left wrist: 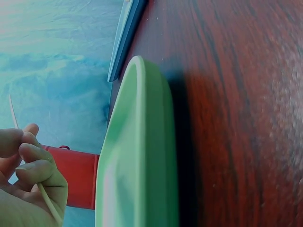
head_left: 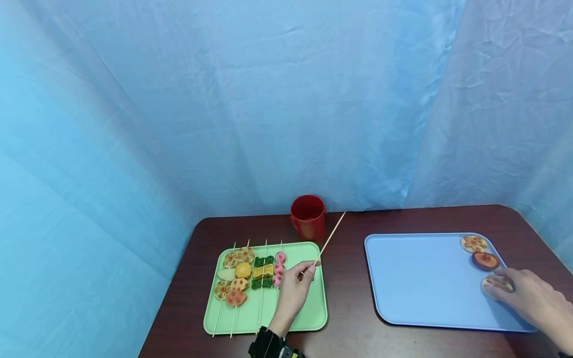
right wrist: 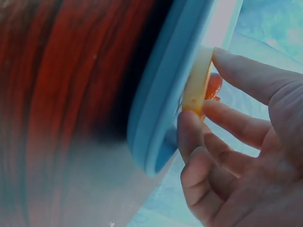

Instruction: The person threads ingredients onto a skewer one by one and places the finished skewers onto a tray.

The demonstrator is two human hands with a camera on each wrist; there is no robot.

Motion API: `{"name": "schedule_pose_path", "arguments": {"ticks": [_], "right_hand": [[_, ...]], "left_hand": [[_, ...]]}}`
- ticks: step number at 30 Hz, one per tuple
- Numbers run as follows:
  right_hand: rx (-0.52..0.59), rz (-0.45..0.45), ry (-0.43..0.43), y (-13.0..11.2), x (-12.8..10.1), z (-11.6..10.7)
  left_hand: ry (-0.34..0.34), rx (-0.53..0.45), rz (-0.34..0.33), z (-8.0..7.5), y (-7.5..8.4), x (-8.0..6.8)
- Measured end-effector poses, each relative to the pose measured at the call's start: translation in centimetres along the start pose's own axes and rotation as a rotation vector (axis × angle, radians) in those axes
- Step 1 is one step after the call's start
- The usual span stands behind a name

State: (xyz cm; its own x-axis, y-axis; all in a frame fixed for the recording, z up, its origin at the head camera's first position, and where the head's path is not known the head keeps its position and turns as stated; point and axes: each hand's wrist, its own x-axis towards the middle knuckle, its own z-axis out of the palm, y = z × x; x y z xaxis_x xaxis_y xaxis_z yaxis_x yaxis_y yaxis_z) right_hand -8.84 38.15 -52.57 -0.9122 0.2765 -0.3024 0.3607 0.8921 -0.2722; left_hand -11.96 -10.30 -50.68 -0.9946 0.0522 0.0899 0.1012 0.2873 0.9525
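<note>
My left hand [head_left: 293, 291] pinches a bare wooden skewer [head_left: 333, 232] over the right part of the green tray [head_left: 313, 313], its tip slanting up to the right. The left wrist view shows curled fingers [left wrist: 35, 170] around the stick. On the right side of the blue tray [head_left: 429, 283], my right hand [head_left: 532, 298] grips a pale lotus root slice [head_left: 496, 284] between thumb and fingers. In the right wrist view that slice [right wrist: 196, 90] is edge-on beside the tray rim. Just behind it lie a brown-rimmed oval food piece [head_left: 485, 261] and another lotus root slice [head_left: 473, 243].
Several loaded skewers lie on the green tray, among them one with green and yellow pieces [head_left: 262, 271] and one with pink pieces [head_left: 279, 269]. A red cup [head_left: 309, 219] stands behind that tray. Blue cloth [head_left: 286, 109] hangs behind the dark table [head_left: 346, 308].
</note>
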Motion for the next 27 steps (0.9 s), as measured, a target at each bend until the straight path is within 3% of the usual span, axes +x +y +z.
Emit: {"name": "schedule_pose_path", "arguments": {"ticks": [6, 14, 17, 22, 27], "right_hand": [[0.026, -0.039, 0.08, 0.2, -0.2, 0.1], [0.049, -0.049, 0.063, 0.1, -0.7, -0.5], [0.074, -0.098, 0.06, -0.1, -0.8, -0.9], [0.099, -0.181, 0.132, -1.2, -1.0, -1.6], [0.157, -0.199, 0.135, -3.1, -1.4, -2.3]], "left_hand": [[0.001, 0.017, -0.003, 0.1, -0.1, 0.1], [-0.007, 0.024, -0.004, 0.1, 0.0, 0.0], [-0.014, 0.019, -0.003, 0.1, 0.0, 0.0], [-0.02, -0.004, -0.017, 0.2, -0.1, 0.0], [-0.02, -0.04, -0.032, 0.6, 0.1, -0.2]]}}
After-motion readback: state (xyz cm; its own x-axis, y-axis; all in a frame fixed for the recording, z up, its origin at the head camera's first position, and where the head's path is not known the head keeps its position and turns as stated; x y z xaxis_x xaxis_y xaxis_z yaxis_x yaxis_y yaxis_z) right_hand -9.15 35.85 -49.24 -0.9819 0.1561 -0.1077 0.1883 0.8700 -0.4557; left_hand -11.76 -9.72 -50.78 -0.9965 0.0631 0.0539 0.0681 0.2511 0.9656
